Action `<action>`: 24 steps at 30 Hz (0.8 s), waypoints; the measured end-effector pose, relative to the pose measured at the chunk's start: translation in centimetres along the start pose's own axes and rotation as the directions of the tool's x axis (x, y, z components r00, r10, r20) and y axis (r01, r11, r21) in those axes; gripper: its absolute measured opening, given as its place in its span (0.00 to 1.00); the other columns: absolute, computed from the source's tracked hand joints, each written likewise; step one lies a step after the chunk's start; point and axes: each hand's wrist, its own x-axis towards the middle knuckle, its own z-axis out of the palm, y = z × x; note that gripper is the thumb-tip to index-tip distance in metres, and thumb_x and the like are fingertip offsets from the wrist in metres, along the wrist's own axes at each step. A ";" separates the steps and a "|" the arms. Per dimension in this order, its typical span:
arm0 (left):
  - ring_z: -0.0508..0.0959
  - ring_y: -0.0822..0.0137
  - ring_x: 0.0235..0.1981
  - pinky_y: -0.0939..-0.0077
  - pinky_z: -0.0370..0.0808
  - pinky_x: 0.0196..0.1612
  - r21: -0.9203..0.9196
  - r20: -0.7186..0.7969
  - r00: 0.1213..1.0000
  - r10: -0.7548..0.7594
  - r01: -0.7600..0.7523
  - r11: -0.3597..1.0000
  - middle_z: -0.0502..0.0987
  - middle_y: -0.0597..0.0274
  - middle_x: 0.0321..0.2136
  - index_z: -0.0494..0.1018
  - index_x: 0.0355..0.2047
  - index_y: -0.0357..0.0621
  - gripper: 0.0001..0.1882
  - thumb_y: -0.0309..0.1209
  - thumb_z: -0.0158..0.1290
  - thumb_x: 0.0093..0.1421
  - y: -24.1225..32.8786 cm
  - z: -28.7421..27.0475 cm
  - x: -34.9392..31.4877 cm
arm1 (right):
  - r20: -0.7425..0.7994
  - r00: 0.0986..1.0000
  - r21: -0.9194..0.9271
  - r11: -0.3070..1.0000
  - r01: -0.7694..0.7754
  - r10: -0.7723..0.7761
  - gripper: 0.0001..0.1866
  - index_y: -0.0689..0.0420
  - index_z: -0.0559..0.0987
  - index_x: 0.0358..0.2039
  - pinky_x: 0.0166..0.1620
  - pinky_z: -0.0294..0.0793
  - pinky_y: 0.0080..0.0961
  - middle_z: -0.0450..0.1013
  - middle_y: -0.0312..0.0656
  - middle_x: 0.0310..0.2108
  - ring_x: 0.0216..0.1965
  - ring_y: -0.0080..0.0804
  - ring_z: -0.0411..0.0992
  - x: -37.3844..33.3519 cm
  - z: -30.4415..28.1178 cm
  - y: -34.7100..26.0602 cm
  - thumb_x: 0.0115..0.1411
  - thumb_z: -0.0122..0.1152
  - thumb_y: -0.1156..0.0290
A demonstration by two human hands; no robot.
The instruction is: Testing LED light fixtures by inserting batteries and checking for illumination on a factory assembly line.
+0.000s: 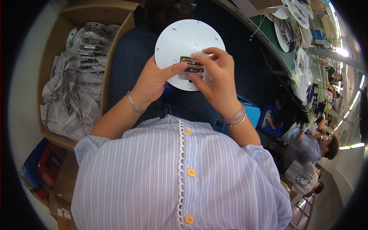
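Note:
A round white plastic disc [180, 38], flat like the back of a clock or lamp, is tilted up in front of me. Its rim is pinched in my left hand [155, 78], whose thumb lies across dark batteries [194, 69] in a compartment low on the disc. Over that compartment is my right hand [217, 76], thumb and index finger apart on either side of the batteries, the other fingers bent. Slight blur covers its fingertips, and whether they press on a battery cannot be made out. The disc's far face is hidden.
At my left stands an open cardboard box [73, 17] holding several white discs [92, 40] and crumpled printed paper [71, 103]. A green-topped bench [270, 42] with more discs runs along the right. Near my right elbow are a blue bin [249, 111] and a fan [303, 153]; people work beyond.

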 end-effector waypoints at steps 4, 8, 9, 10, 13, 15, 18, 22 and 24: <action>0.71 0.67 0.39 0.76 0.71 0.40 -0.018 0.035 0.999 -0.018 0.019 1.000 0.70 0.55 0.38 0.62 0.43 0.39 0.24 0.20 0.55 0.45 0.7 0.0 0.1 | -0.275 0.955 0.023 0.994 -0.107 0.109 0.35 0.60 0.60 0.48 0.50 0.54 0.34 0.53 0.51 0.48 0.49 0.42 0.54 -0.3 -0.5 2.1 0.39 0.64 0.66; 0.71 0.65 0.40 0.75 0.70 0.42 -0.058 0.081 0.996 -0.033 0.038 0.998 0.70 0.54 0.39 0.63 0.43 0.38 0.23 0.19 0.55 0.44 0.8 0.3 0.5 | 0.262 0.817 0.864 0.254 -0.436 0.513 0.23 0.64 0.60 0.47 0.44 0.64 0.19 0.64 0.45 0.44 0.42 0.29 0.65 -1.0 0.0 2.3 0.52 0.51 0.71; 0.71 0.65 0.40 0.75 0.70 0.42 -0.059 0.088 0.996 -0.027 0.032 0.998 0.70 0.54 0.39 0.63 0.43 0.38 0.23 0.19 0.55 0.44 0.8 0.3 0.5 | 0.246 0.820 0.877 0.241 -0.415 0.516 0.22 0.64 0.61 0.47 0.44 0.64 0.20 0.65 0.45 0.42 0.42 0.29 0.65 -1.2 0.4 1.9 0.52 0.52 0.71; 0.71 0.64 0.40 0.74 0.70 0.42 -0.067 0.078 0.996 -0.048 0.054 0.996 0.70 0.54 0.39 0.63 0.43 0.37 0.23 0.19 0.54 0.44 0.9 0.2 0.8 | 0.225 0.826 0.892 0.233 -0.388 0.516 0.21 0.63 0.62 0.46 0.45 0.64 0.20 0.66 0.45 0.41 0.41 0.28 0.66 -1.1 0.9 1.6 0.52 0.52 0.71; 0.71 0.64 0.40 0.73 0.69 0.44 -0.044 0.070 0.996 -0.050 0.053 0.998 0.70 0.53 0.39 0.63 0.43 0.36 0.24 0.18 0.54 0.44 0.7 -0.3 0.8 | 0.240 0.832 0.904 0.198 -0.380 0.501 0.19 0.64 0.63 0.45 0.44 0.64 0.20 0.66 0.44 0.42 0.41 0.28 0.66 -1.1 1.4 1.4 0.52 0.51 0.72; 0.71 0.65 0.39 0.74 0.69 0.43 -0.021 0.070 0.997 -0.028 0.030 0.999 0.70 0.55 0.38 0.63 0.43 0.36 0.23 0.18 0.54 0.44 1.0 0.0 0.8 | 0.239 0.832 0.915 0.171 -0.365 0.500 0.19 0.64 0.63 0.45 0.43 0.65 0.20 0.66 0.44 0.41 0.41 0.28 0.66 -1.0 1.6 1.7 0.52 0.51 0.73; 0.71 0.66 0.38 0.75 0.69 0.42 0.057 0.009 0.999 0.043 -0.044 0.997 0.71 0.56 0.37 0.63 0.42 0.36 0.23 0.18 0.55 0.43 0.5 -0.1 0.9 | 0.242 0.842 0.921 0.158 -0.355 0.482 0.19 0.63 0.64 0.44 0.42 0.65 0.20 0.66 0.44 0.40 0.40 0.27 0.66 -0.4 1.3 1.6 0.52 0.51 0.73; 0.71 0.67 0.38 0.76 0.69 0.42 -0.004 0.030 0.998 0.058 -0.058 0.998 0.70 0.56 0.37 0.64 0.42 0.36 0.22 0.17 0.53 0.44 1.4 0.3 1.2 | 0.220 0.872 0.893 0.269 -0.361 0.437 0.22 0.64 0.61 0.47 0.44 0.64 0.22 0.64 0.46 0.43 0.43 0.29 0.64 1.1 0.6 1.4 0.52 0.50 0.72; 0.71 0.67 0.38 0.76 0.68 0.42 -0.029 0.024 0.996 0.082 -0.081 0.996 0.70 0.56 0.38 0.63 0.42 0.36 0.22 0.18 0.53 0.45 2.6 0.2 1.3 | -0.121 0.942 0.745 0.655 -0.123 0.314 0.24 0.64 0.56 0.50 0.48 0.59 0.24 0.60 0.46 0.47 0.47 0.32 0.60 3.2 0.2 1.9 0.53 0.48 0.73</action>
